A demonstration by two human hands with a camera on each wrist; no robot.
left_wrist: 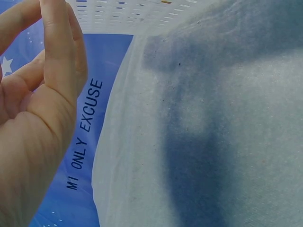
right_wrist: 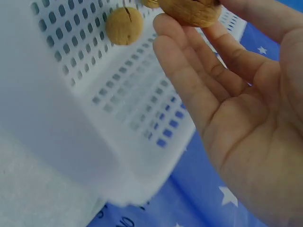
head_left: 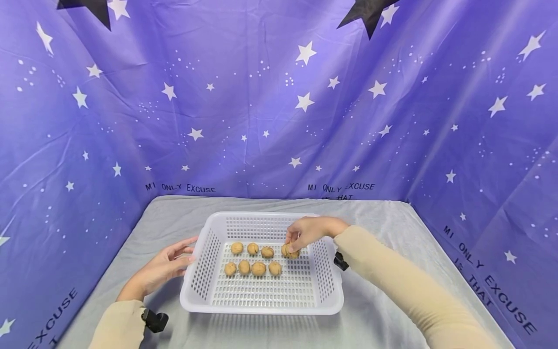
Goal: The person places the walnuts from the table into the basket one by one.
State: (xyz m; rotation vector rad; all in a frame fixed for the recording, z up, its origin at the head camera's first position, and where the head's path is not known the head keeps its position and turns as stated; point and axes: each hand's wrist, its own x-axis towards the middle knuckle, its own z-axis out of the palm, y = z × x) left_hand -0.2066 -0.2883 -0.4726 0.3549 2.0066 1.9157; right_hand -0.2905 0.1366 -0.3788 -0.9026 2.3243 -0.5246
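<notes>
A white plastic basket (head_left: 261,310) with slotted walls holds several walnuts in two rough rows, the front row around one walnut (head_left: 259,269). My right hand (head_left: 307,231) reaches in over the back right of the basket. Between its thumb and fingertips it pinches a walnut (right_wrist: 191,10), right beside the last walnut of the back row. Another walnut (right_wrist: 124,26) sits on the basket floor in the right wrist view. My left hand (head_left: 163,266) is at the basket's left wall, fingers loosely bent and fingertips right at the rim.
The basket stands on a table with a grey cloth (head_left: 170,218). Purple curtains (head_left: 244,106) with white stars and black lettering enclose the back and both sides. Black wrist devices are worn on both sleeves, one at the left sleeve (head_left: 115,325).
</notes>
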